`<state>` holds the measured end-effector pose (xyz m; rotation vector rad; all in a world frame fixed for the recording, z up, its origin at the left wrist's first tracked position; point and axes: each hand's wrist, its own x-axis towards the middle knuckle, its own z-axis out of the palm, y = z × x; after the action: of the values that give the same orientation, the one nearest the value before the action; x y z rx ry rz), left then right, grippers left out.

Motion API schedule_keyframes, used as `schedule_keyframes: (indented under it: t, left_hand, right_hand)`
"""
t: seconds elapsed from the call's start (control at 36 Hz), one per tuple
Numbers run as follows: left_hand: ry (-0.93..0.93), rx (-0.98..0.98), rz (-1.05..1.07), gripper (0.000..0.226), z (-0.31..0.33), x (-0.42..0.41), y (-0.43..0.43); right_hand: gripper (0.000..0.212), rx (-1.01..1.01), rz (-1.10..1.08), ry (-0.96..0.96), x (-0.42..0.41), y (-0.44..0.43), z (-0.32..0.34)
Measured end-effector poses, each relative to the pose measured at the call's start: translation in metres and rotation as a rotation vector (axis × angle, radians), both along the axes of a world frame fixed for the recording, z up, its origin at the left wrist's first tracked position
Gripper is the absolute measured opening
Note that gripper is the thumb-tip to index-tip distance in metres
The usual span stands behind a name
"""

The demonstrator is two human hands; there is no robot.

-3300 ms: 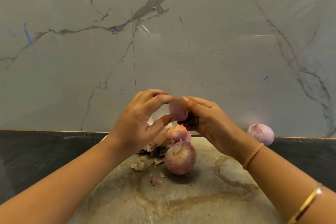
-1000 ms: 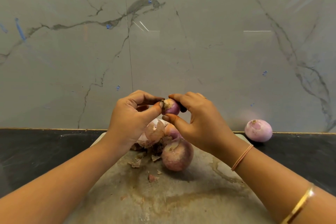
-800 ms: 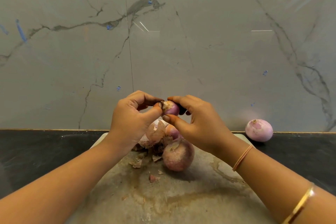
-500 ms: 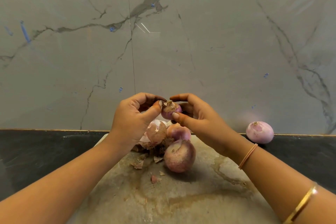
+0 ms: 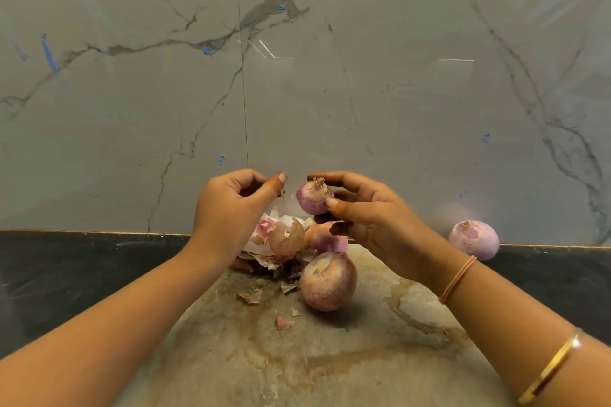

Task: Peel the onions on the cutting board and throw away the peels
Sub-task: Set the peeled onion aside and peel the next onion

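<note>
Above the far edge of the cutting board [image 5: 330, 357], the right hand [image 5: 373, 218] pinches a small onion [image 5: 312, 198] between thumb and fingertips; the left hand [image 5: 231, 208], just beside, pinches a tiny peel shred [image 5: 283, 193].

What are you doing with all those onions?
A person is peeling onions by hand. The right hand holds a small round purple onion in its fingers, and the left hand pinches a thin scrap of dry peel beside it. Below them, a heap of papery onion peels and a large round pinkish onion lie on the stained stone cutting board. One pale purple onion sits apart on the black counter.
</note>
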<state>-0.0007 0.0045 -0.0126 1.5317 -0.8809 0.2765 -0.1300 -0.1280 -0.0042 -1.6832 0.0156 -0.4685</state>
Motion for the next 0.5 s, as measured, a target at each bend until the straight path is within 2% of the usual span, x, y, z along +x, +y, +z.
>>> schedule_keyframes:
  t: [0.08,0.25,0.5]
  left_hand:
    - [-0.110,0.021,-0.080,0.006,0.0003,-0.0057,0.0007]
    - [-0.358,0.058,-0.135,0.020,0.0004,-0.0115,0.0019]
    - [-0.339,0.143,-0.093,0.022,-0.0029,-0.0065,-0.0032]
  right_hand:
    - [0.033,0.031,0.013,0.011,-0.0002,-0.0009,-0.0004]
    - [0.031,0.045,0.025,0.014,0.0008,0.0007,-0.0015]
    - [0.034,-0.177,-0.055,0.041,0.0035,0.0081,-0.0033]
